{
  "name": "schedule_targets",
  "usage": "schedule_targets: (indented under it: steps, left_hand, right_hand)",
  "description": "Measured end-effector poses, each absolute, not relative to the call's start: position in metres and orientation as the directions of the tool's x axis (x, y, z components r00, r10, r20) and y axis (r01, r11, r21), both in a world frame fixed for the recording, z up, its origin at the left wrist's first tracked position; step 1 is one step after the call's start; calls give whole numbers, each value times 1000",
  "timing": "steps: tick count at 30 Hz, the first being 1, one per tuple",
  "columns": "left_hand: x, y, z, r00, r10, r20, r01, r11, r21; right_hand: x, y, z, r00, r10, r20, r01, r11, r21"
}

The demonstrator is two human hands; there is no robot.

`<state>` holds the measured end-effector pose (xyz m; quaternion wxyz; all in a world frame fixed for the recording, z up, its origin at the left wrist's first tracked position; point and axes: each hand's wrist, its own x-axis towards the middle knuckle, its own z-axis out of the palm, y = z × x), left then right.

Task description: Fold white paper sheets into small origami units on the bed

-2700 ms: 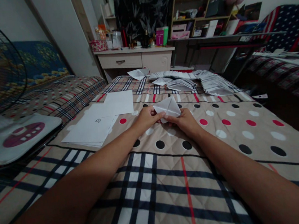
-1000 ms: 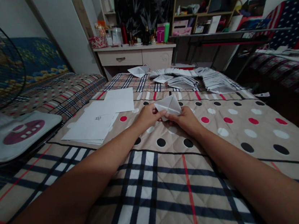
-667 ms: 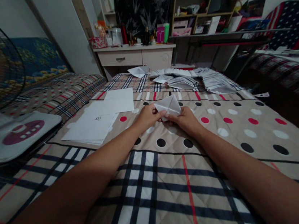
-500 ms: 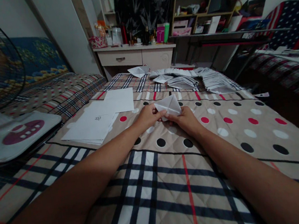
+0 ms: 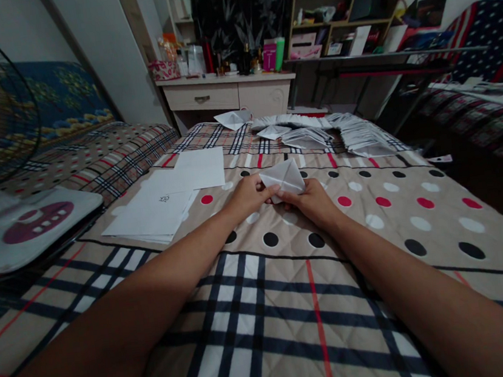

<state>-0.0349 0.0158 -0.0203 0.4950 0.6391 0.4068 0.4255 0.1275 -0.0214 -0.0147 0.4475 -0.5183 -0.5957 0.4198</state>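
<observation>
Folded white paper [image 5: 286, 175] between the fingers [image 5: 271, 193]

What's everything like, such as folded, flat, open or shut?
Paper: folded, creased
Left hand: holding the paper
Right hand: holding it too
Sheets: flat, overlapping
Stacks: folded pieces, closely packed
Drawer: shut
Fan: spinning or not, unclear
Bedspread: spread out, slightly wrinkled

A bed covered by a dotted and plaid quilt [image 5: 286, 288] carries a loose pile of white sheets [image 5: 144, 211]. Beyond the pile, slightly right, lies one folded paper [image 5: 233, 120]; farther right of it, a smaller folded piece [image 5: 273, 132], a short stack [image 5: 307, 139] and a long bending row [image 5: 363, 136].
</observation>
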Motion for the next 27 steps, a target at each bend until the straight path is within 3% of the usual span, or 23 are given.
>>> schedule_targets:
  steps: [27]
  left_hand:
    - [-35, 11, -15, 304, 940, 152, 117, -195, 974]
  right_hand:
    - [130, -17, -20, -87, 988, 127, 263, 146, -954]
